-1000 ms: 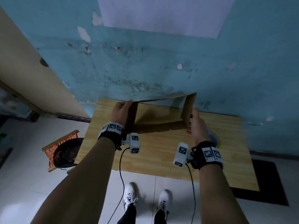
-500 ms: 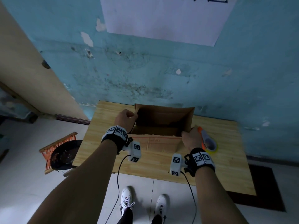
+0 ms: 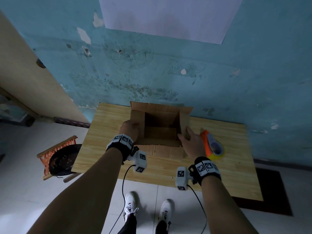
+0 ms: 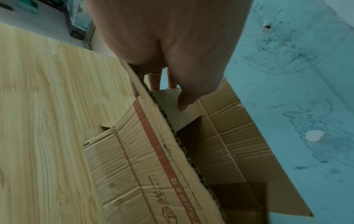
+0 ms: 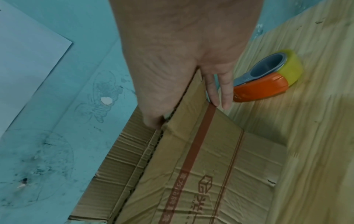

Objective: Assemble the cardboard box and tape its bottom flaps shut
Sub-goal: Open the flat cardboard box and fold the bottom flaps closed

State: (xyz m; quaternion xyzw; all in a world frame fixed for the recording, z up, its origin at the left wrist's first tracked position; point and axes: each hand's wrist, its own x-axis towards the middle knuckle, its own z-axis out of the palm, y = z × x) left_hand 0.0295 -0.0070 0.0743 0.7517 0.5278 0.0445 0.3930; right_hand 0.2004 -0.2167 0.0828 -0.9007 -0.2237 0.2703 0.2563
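Note:
A brown cardboard box (image 3: 162, 151) stands squared up on the wooden table (image 3: 109, 132), its top open and its flaps spread. My left hand (image 3: 130, 129) grips the near left corner: in the left wrist view the thumb (image 4: 184, 104) lies inside against a flap of the box (image 4: 153, 166), with the fingers outside. My right hand (image 3: 190, 141) holds the near right corner. In the right wrist view its thumb is tucked inside the box (image 5: 210, 166) and straight fingers (image 5: 224, 97) lie outside. An orange tape dispenser (image 3: 212, 146) (image 5: 268, 78) with a yellowish roll lies just right of that hand.
The blue wall (image 3: 168, 73) rises directly behind the table. On the floor to the left an orange stool carries a black pan (image 3: 59, 157). A dark mat (image 3: 270, 191) lies at the right. My feet stand at the table's near edge.
The box went from a skewed, half-flat shape held up between my hands to a squared tube standing on the table. Both hands shifted to its near corners, and the tape dispenser came into view.

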